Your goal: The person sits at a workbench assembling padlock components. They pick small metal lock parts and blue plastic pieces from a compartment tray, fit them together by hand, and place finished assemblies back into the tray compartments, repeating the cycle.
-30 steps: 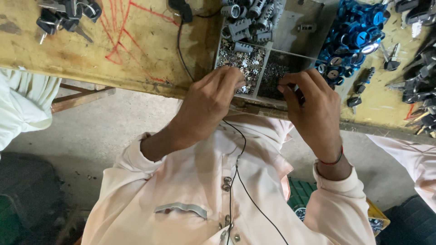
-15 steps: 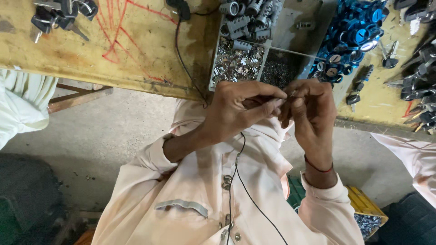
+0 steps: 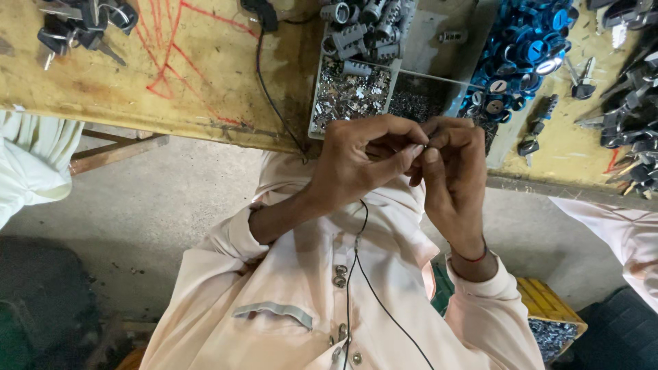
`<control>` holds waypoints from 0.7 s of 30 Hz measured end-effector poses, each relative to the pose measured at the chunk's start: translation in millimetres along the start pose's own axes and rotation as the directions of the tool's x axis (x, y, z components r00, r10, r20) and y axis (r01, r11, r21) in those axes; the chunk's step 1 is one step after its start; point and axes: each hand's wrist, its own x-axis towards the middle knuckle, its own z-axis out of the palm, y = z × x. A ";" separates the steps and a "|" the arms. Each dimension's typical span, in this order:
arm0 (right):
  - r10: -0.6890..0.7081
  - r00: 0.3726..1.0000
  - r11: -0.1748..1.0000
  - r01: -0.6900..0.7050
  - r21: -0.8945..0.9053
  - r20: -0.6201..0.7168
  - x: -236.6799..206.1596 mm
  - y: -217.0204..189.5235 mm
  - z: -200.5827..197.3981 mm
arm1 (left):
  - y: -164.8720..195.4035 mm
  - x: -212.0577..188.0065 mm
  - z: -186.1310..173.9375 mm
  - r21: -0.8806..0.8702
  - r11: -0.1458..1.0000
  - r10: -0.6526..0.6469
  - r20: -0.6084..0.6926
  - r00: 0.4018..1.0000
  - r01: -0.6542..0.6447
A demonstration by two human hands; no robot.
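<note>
Pinching a tiny metal part (image 3: 426,145) between them, the left hand (image 3: 363,161) and the right hand (image 3: 452,175) meet fingertip to fingertip above the person's chest, just off the near edge of the wooden desk (image 3: 205,75). Both hands are curled closed around that part, which is too small and too covered to name more exactly. Just beyond the knuckles a divided tray (image 3: 315,116) sits on the desk, one compartment filled with small silvery metal pieces (image 3: 349,96) and the next with finer dark bits. Grey lock cylinders (image 3: 363,31) are heaped at its far end. To the right lies a pile of blue round caps (image 3: 521,48), and further right a scatter of dark keys (image 3: 627,116). A black cable (image 3: 264,82) runs across the desk and down over the pale shirt. Red scribbles (image 3: 171,55) mark the wood on the left.
</note>
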 end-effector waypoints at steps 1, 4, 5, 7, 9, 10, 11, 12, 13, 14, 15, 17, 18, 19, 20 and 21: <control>0.003 1.000 1.000 -0.003 0.028 0.010 0.4 -0.1 -0.4 | 0.3 -0.2 -0.2 -0.059 0.998 -0.027 0.008 1.000 0.027; 0.039 0.999 0.998 -0.040 0.046 0.019 0.6 -0.4 -2.7 | 2.2 -1.9 -0.7 0.015 1.000 0.006 0.029 1.000 -0.007; 0.042 0.999 0.998 -0.043 0.040 0.022 0.6 -0.2 -3.6 | 2.8 -2.1 -0.9 0.095 0.995 0.039 0.026 0.999 -0.041; 0.048 0.998 0.998 -0.049 0.028 0.029 0.6 0.5 -5.9 | 3.4 -2.5 -1.6 0.256 0.961 0.106 0.026 0.994 -0.110; 0.048 0.997 0.998 -0.050 0.041 0.058 1.4 1.1 -9.8 | 3.1 -1.9 -3.3 0.209 0.976 0.040 0.061 0.997 -0.052; 0.046 0.996 0.998 -0.050 0.049 0.072 1.9 1.3 -12.0 | 2.8 -1.6 -4.5 0.188 0.982 0.008 0.079 0.997 -0.023; 0.059 0.994 0.996 -0.065 0.067 0.091 2.5 1.0 -14.2 | 2.2 -0.8 -5.2 0.218 0.975 0.027 0.089 0.996 -0.046; 0.073 0.991 0.993 -0.082 0.085 0.109 3.0 0.5 -16.9 | 0.9 0.6 -5.0 0.247 0.967 0.045 0.099 0.994 -0.068; 0.086 0.988 0.990 -0.099 0.102 0.126 3.4 -0.5 -18.8 | 0.0 1.9 -5.1 0.276 0.957 0.062 0.111 0.992 -0.091; 0.096 0.986 0.988 -0.111 0.109 0.134 3.6 -1.6 -20.7 | -0.4 2.9 -6.8 0.312 0.939 0.100 0.153 0.983 -0.144; 0.106 0.984 0.986 -0.123 0.116 0.144 3.4 -2.8 -21.1 | -0.1 3.0 -9.8 0.345 0.917 0.136 0.195 0.971 -0.198; 0.102 0.988 0.994 -0.105 0.024 0.119 2.2 -4.7 -20.2 | 0.1 2.6 -11.3 0.401 0.874 0.182 0.250 0.951 -0.273; 0.083 0.993 0.994 -0.077 -0.076 0.087 1.1 -5.1 -18.3 | 0.4 1.7 -11.1 0.427 0.854 0.195 0.263 0.945 -0.295; 0.061 0.996 0.983 -0.050 -0.176 0.058 0.2 -5.2 -16.4 | 0.8 0.4 -10.3 0.453 0.834 0.207 0.275 0.939 -0.317; -0.041 0.999 0.952 0.048 -0.304 0.027 -0.1 -4.2 -13.7 | 0.5 -1.0 -6.4 0.397 0.886 0.173 0.196 0.965 -0.240; -0.147 0.989 0.893 0.137 -0.429 0.010 -0.4 -3.1 -11.7 | -0.3 -2.3 -0.1 0.332 0.929 0.131 0.120 0.984 -0.164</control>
